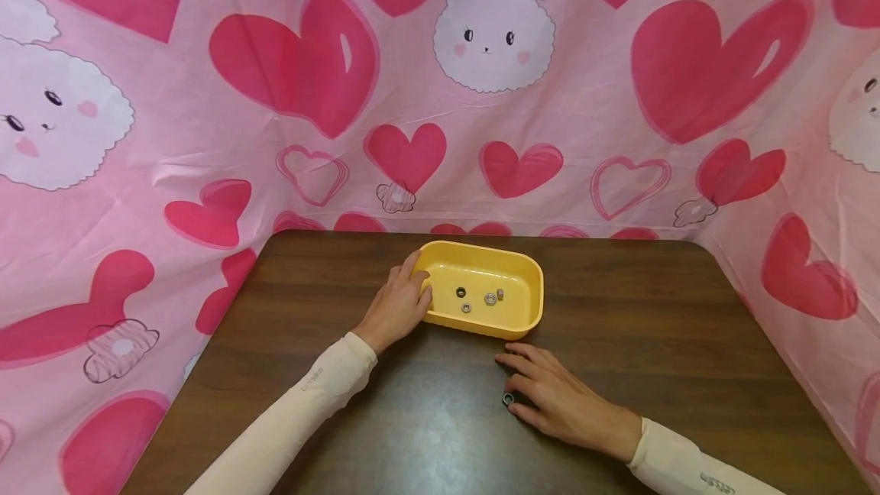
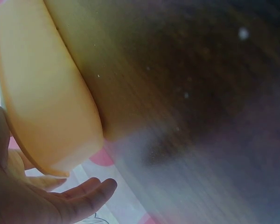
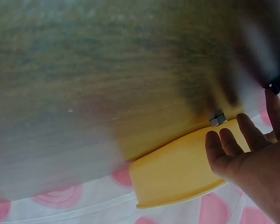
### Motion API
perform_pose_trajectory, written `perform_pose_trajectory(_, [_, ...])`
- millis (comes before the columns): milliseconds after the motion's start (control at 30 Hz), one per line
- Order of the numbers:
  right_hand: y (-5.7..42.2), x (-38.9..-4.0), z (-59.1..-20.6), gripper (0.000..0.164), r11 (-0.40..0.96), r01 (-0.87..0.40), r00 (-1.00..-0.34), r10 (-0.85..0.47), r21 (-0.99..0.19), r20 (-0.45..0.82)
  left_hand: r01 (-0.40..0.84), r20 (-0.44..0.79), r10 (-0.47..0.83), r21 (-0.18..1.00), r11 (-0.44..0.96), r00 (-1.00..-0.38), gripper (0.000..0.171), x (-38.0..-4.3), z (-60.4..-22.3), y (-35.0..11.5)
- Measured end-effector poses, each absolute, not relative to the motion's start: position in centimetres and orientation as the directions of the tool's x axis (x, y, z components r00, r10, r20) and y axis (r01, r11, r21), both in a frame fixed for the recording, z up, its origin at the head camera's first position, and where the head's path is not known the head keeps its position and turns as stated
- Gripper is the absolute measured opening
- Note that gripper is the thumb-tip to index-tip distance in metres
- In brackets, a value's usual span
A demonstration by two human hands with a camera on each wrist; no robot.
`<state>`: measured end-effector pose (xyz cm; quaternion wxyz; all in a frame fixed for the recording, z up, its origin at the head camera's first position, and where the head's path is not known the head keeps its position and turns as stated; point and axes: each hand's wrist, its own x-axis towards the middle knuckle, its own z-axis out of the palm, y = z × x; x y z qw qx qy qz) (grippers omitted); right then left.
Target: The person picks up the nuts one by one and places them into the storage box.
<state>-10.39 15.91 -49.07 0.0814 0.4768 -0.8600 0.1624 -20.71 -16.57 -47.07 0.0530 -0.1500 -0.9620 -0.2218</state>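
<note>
A yellow tray [image 1: 532,304] stands on the table, holding a black nut [image 1: 461,292] and several silver nuts [image 1: 490,299]. My left hand [image 1: 397,298] grips the tray's left end, fingers over the rim; the left wrist view shows the tray's outer wall [image 2: 51,93] beside it. In front of the tray, my right hand [image 1: 567,403] pinches a dark nut [image 1: 507,399] between thumb and index finger, low at the tabletop. The right wrist view also has a shiny hex nut [image 3: 218,120] near the tray's base, by the other fingers; the head view does not show it clearly.
The dark wood table [image 1: 639,304] reaches back to a pink cloth [image 1: 454,113] with hearts and rabbits. That cloth also hangs along both sides.
</note>
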Motion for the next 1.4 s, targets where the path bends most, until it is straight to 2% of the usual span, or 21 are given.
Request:
perform_pose_trajectory(367, [16.6,-9.9,-48.3,0.016,0.541,-0.793,-0.604,-0.758,-0.279,0.248,0.317,0.164,0.274,0.389,0.865,-0.948,0.038,-20.8,-46.9,-16.6])
perform_pose_trajectory(767, [17.3,-9.8,-46.7,0.021,0.566,-0.763,-0.645,-0.700,-0.312,0.306,0.301,0.145,0.265,0.388,0.871,-0.953,0.040,-20.8,-47.0,-16.7])
perform_pose_trajectory(967, [17.6,-9.9,-46.1,0.020,0.592,-0.730,-0.681,-0.676,-0.341,0.283,0.303,0.145,0.267,0.388,0.870,-0.953,0.041,-20.8,-47.0,-16.7])
perform_pose_trajectory(1167, [17.7,-9.9,-45.7,0.019,0.599,-0.726,-0.686,-0.670,-0.339,0.283,0.301,0.144,0.265,0.392,0.869,-0.953,0.041,-20.7,-46.9,-16.6])
perform_pose_trajectory(1400, [17.8,-10.3,-45.2,0.023,0.594,-0.740,-0.673,-0.653,-0.316,0.348,0.309,0.154,0.270,0.392,0.867,-0.951,0.040,-20.6,-47.0,-16.5])
